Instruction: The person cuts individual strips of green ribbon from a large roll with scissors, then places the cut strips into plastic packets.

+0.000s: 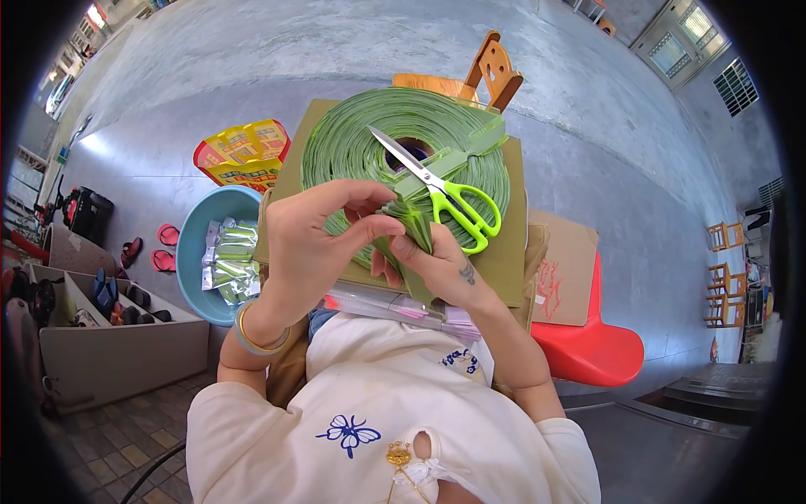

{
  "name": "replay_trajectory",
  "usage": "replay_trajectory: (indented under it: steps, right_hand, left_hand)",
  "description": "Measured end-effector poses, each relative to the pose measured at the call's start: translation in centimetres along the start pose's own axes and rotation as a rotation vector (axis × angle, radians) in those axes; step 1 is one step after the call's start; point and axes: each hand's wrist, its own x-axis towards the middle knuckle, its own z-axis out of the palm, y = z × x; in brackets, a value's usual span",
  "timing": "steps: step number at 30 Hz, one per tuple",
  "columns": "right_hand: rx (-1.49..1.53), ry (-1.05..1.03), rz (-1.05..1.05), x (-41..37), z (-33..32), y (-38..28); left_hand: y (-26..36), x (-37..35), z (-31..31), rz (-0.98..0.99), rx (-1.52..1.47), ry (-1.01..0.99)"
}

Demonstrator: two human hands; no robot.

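Note:
A bundle of folded green strip [411, 223] is held up between my two hands in front of my chest. My left hand [315, 231] pinches its upper end between thumb and fingertips. Around its lower part, the fingers of my right hand [441, 267] are closed, and a tail of strip hangs below them. Just beyond my hands, a large flat roll of green strip [344, 130] lies on an olive-green board [509, 281]. Scissors [464, 214] with lime-green handles rest on the roll, blades slightly apart and pointing away to the left.
To the left stand a light-blue basin [195, 277] holding several green-and-silver packets [231, 260], a yellow-red bag [243, 151] and a shoe rack [126, 344]. A red chair [592, 349] with cardboard [562, 273] is at right. A wooden chair [495, 71] stands beyond the roll.

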Motion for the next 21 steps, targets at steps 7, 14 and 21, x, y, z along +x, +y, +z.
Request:
replay_trajectory:
  steps: [7,14,21]
  right_hand:
    - [0.063,-0.18,0.113,-0.4,-0.6,-1.0]
    - [-0.039,-0.156,0.101,-0.4,-0.6,-0.6]
    - [-0.005,-0.183,0.14,-0.3,-0.7,-0.6]
  left_hand:
    - [-0.6,0.4,-2.1,-0.106,-0.145,-0.271]
    - [-0.7,0.4,-2.3,-0.158,-0.19,-0.28]
    - [-0.2,0.3,-1.7,0.086,0.056,-0.222]
